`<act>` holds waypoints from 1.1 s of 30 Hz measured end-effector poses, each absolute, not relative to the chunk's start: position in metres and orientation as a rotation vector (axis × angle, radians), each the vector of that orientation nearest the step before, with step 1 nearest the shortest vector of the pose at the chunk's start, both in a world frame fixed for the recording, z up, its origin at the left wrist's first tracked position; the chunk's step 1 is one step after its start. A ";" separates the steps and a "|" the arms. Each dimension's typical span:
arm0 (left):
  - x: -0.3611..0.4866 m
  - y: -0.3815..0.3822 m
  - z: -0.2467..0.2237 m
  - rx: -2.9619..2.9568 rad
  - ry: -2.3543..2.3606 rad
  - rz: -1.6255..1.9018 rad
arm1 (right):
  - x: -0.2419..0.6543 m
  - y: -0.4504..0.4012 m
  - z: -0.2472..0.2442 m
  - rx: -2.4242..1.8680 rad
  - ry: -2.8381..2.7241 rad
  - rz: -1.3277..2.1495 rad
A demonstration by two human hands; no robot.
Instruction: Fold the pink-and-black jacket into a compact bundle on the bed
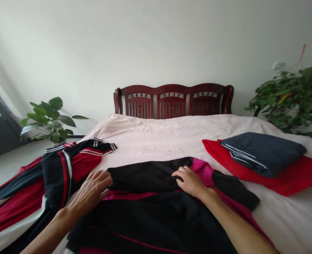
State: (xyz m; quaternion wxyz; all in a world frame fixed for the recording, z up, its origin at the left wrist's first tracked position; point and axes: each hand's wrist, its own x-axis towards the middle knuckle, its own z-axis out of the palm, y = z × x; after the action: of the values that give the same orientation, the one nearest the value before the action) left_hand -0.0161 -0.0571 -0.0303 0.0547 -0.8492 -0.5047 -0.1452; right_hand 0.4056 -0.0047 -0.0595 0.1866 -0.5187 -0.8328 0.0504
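Note:
A black and magenta jacket (pixel 150 215) is spread over the near part of the bed, with one sleeve section lying across its top. At the left end of that section, my left hand (pixel 97 181) has its fingers curled over the black cloth's edge. Farther right, just short of a magenta panel, the bent fingers and thumb of my right hand (pixel 188 179) close on the same black fabric. The fingertips are partly hidden by the cloth and the hands. The jacket's lower part runs out of view at the bottom.
Red, navy and white striped clothes (pixel 56 169) lie at the left. A folded dark blue garment (pixel 264 151) rests on a red cloth (pixel 290 180) at the right. Behind the pale pink bedsheet (pixel 156 137) stands a wooden headboard (pixel 171 102). Leafy plants (pixel 50 118) flank the bed.

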 end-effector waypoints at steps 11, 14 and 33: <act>-0.008 -0.068 -0.026 -2.625 -1.828 -0.111 | 0.418 -0.023 -0.059 -1.340 -2.298 0.379; 0.026 -0.068 -0.013 -2.692 -1.802 -0.138 | 0.423 -0.009 -0.063 -1.369 -2.147 0.377; 0.243 -0.043 -0.059 -2.825 -1.821 -0.516 | 0.510 0.098 -0.033 -2.138 -2.109 0.586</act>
State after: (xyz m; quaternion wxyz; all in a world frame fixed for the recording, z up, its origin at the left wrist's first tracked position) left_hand 0.2430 -0.0429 -0.0590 -0.1290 -0.8238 -0.5312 -0.1504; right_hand 0.5104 0.0983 -0.0335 0.0407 -0.6982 -0.6886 0.1914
